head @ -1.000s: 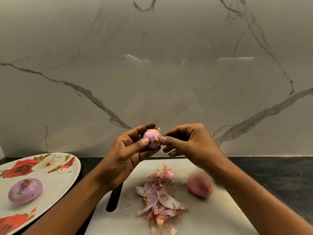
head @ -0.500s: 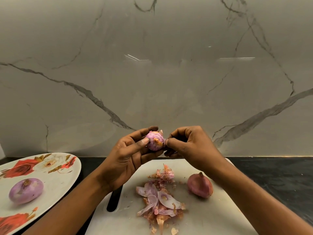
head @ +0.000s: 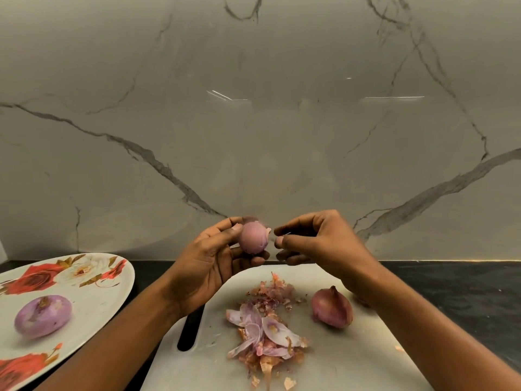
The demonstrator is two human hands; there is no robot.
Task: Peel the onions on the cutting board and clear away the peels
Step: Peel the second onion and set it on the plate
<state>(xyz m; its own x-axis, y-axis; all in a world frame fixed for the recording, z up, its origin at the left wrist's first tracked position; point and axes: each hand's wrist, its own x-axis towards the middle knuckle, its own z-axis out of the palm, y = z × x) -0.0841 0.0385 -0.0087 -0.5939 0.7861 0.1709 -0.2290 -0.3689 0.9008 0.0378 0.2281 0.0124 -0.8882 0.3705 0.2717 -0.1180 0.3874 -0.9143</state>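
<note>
Cutting board (head: 352,359) right edge bare; left hand (head: 208,266) grips onion (head: 253,238), right hand (head: 315,241) pinched beside

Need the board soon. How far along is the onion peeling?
Done: one peeled onion sits on the floral plate. In hand: the left hand holds a mostly peeled onion; the right hand pinches beside it. Left: one unpeeled onion and the peel pile on the cutting board.

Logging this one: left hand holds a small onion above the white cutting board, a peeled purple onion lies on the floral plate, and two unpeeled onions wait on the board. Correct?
Not quite. The head view shows only one unpeeled reddish-brown onion on the white cutting board, beside the pile of peels. The rest holds: left hand holding the small onion, peeled purple onion on the floral plate.
</note>
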